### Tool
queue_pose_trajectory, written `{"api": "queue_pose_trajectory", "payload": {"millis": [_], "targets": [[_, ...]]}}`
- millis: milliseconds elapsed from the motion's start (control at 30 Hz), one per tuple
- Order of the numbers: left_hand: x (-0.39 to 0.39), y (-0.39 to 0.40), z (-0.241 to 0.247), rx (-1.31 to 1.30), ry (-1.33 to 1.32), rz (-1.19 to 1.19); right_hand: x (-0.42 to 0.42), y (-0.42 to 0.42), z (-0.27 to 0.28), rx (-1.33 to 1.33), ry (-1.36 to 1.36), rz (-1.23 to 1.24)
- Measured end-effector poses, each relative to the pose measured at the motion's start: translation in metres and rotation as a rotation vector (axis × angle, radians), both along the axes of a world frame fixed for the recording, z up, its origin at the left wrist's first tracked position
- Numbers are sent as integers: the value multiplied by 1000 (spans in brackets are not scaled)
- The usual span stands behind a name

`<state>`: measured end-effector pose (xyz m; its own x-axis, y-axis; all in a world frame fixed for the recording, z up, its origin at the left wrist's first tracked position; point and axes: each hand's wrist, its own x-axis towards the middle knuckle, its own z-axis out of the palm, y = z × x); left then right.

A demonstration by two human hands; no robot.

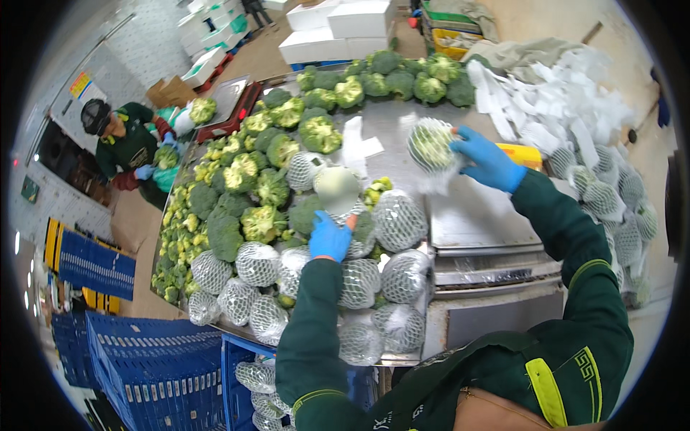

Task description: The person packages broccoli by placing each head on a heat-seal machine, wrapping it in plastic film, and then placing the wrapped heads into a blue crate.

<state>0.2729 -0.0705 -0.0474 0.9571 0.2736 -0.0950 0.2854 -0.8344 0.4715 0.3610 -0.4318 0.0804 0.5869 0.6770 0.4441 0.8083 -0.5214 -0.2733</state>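
Observation:
My right hand [488, 159], in a blue glove, is raised at the right over the metal table [396, 124]. It holds a broccoli head in a white foam net [431, 146], whose loose end hangs below. My left hand [330, 237], also gloved in blue, is low among the broccoli in the middle. Its fingers reach to a pale round thing [337, 189], too blurred to name, with netting at its lower edge. Whether the left hand grips it is hidden. Around that hand are bare broccoli heads [223, 237] and netted, film-wrapped heads [400, 221].
Broccoli heads [385, 83] line the table's far edge. White foam nets [539, 97] heap at the right, above netted heads [628, 199]. A metal wrapping station [480, 215] is beside my right arm. Blue crates [156, 366] stand lower left. A co-worker [126, 140] holds broccoli near a red scale [229, 110].

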Motion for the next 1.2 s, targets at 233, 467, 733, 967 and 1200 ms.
{"api": "queue_pose_trajectory", "payload": {"millis": [233,467,733,967,1200], "targets": [[-54,-134,79,-104,-432,-533,-143,-132,-21,-386,-99,-201],[-89,-227,21,309,-148,-582,-228,-211,-47,-377,239,-1012],[-109,-237,8,-158,-208,-523,-239,-217,-121,475,681,-707],[-207,-186,126,-676,231,-813,-344,-248,4,227,615,-401],[-99,-188,216,-757,-234,-732,-212,-243,96,148,-132,-358]]}}
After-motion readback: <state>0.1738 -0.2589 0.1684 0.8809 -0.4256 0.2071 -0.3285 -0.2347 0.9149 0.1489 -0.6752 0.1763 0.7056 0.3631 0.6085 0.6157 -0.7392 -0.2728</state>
